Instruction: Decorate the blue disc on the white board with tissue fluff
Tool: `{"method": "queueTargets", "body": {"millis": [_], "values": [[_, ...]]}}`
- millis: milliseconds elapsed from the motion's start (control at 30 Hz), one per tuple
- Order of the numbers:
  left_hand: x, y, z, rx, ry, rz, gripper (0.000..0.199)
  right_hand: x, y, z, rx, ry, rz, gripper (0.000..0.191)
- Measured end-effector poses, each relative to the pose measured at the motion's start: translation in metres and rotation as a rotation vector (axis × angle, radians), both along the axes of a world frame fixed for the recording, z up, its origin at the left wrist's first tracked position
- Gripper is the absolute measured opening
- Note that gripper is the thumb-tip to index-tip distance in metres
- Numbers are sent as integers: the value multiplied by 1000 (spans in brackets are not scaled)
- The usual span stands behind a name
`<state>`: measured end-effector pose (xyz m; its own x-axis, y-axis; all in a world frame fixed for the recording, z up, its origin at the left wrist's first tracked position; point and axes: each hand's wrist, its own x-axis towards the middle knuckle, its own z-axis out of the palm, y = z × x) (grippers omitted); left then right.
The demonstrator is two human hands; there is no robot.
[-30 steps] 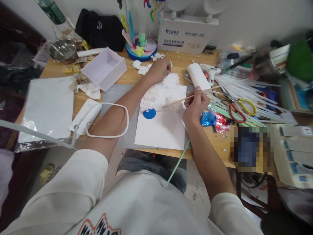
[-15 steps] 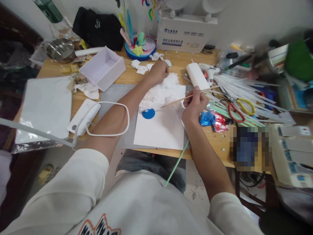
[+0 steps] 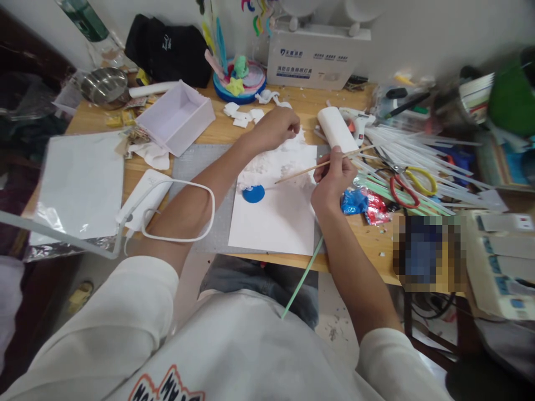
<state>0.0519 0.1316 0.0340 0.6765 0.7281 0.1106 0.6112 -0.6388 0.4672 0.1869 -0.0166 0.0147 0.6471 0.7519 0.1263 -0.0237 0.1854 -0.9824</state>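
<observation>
A white sheet of paper [image 3: 271,228] lies on a grey cutting mat [image 3: 217,223] in front of me. Loose white fluff [image 3: 261,162], like cotton, covers its far part, and a flat blue disc [image 3: 253,194] rests at the fluff's near left edge. My right hand [image 3: 333,178] pinches a thin wooden stick [image 3: 301,174], its tip pointing left just over the sheet. Over the far edge of the fluff is my left hand [image 3: 283,127], fingers curled down and together; whatever they hold, if anything, is hidden.
Beyond the mat sit a white open box [image 3: 175,120], white scraps [image 3: 242,116] and a blue dish [image 3: 240,83] with coloured clay shapes. To the right are a white roll [image 3: 336,128], a glue gun [image 3: 357,122], scissors [image 3: 407,184] and pale sticks. A white cable lamp arm [image 3: 179,239] crosses my left forearm.
My left hand has shifted a little to the right and nearer, over the fluff. The right hand and the stick stay where they were.
</observation>
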Motion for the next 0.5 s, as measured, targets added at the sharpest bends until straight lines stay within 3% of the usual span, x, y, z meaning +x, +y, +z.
{"method": "queueTargets", "body": {"millis": [167,400,500], "values": [[-12,-18,2,39,126,-130,31,-1,0,0,-32,-25,1,67],[-7,-27,-5,52,214,-55,30,0,0,-1,-26,-14,-2,66],[-6,-27,-7,37,152,-22,26,0,-1,-1,-5,-7,4,66]]}}
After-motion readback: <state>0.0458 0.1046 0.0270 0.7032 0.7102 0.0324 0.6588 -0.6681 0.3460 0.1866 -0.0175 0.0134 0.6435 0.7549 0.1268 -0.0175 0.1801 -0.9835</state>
